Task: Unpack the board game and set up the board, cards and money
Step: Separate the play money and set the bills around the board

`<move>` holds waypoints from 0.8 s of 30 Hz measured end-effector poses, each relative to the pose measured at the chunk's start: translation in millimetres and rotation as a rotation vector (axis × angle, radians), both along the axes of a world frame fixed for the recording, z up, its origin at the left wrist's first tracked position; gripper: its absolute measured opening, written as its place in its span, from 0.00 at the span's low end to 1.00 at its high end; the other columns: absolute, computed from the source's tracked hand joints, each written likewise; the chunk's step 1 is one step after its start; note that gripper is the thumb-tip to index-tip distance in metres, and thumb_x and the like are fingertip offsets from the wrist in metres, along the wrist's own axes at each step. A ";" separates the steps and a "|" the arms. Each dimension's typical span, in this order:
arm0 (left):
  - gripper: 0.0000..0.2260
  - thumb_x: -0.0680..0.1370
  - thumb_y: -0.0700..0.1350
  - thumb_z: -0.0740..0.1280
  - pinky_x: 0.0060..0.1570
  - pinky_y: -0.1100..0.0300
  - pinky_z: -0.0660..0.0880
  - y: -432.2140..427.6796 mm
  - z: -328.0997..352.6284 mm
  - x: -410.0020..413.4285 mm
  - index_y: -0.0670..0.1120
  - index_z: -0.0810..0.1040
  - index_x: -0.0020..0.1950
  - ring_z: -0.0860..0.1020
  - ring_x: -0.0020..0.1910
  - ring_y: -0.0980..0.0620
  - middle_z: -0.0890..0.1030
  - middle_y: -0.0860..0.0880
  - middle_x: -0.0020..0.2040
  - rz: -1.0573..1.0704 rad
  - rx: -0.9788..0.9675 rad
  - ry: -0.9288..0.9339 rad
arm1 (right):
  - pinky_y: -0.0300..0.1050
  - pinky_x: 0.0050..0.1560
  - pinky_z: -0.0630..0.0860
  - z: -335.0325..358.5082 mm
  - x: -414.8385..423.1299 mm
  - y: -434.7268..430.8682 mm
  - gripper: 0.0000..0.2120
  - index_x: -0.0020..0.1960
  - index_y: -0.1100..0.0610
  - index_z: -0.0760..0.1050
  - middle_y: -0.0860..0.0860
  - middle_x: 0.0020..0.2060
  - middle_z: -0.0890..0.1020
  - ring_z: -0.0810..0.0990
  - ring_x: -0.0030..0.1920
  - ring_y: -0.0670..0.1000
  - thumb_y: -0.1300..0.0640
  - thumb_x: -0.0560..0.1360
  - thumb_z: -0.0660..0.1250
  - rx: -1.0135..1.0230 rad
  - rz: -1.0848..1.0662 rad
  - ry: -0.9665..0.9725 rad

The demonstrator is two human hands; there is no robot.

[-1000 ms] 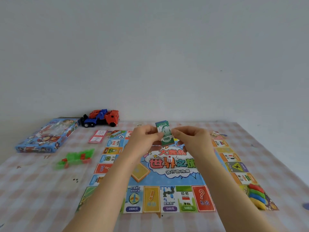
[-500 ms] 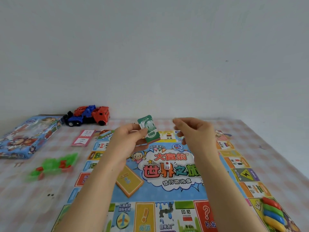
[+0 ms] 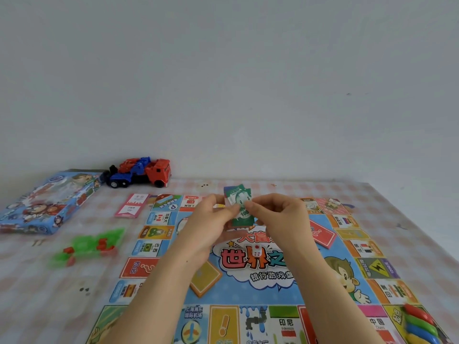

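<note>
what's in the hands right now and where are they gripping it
A small stack of green play money, held above the board. The left hand pinches its left edge; the right hand pinches near its middle at the right edge.

A home play corner, it seems. A toy truck [image 3: 142, 172] (red and blue) sits behind the checked tablecloth's [image 3: 37, 281] game board [image 3: 159, 249].

tabletop [image 3: 372, 194]: pink-white check | board [image 3: 310, 289]: blue centre, multicoloured squares | banknotes [image 3: 239, 204]: green, white print | toy truck [image 3: 141, 173]: red, blue | box [image 3: 47, 204]: blue cartoon | tokens [image 3: 419, 326]: red, green, blue, yellow | die [image 3: 257, 250]: white, red pips
</note>
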State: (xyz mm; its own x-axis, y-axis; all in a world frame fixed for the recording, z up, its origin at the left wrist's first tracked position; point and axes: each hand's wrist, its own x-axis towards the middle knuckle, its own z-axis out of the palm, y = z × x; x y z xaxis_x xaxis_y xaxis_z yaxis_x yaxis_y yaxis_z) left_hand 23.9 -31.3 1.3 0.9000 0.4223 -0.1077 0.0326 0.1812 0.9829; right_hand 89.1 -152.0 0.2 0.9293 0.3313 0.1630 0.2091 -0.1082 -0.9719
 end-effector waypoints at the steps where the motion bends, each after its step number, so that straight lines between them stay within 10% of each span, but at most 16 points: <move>1: 0.09 0.78 0.38 0.65 0.38 0.55 0.82 -0.5 0.3 0.4 0.41 0.75 0.57 0.84 0.42 0.47 0.84 0.41 0.48 -0.005 -0.044 -0.001 | 0.35 0.29 0.71 -1.1 0.5 0.2 0.03 0.40 0.53 0.83 0.49 0.30 0.84 0.78 0.29 0.42 0.54 0.69 0.75 0.001 -0.002 0.003; 24: 0.13 0.72 0.32 0.71 0.38 0.60 0.80 3.4 -4.4 3.3 0.44 0.78 0.53 0.84 0.44 0.49 0.84 0.45 0.48 0.060 -0.033 -0.041 | 0.31 0.22 0.66 -0.5 2.1 -5.9 0.04 0.38 0.57 0.81 0.44 0.18 0.75 0.68 0.19 0.40 0.58 0.70 0.74 0.061 -0.004 0.144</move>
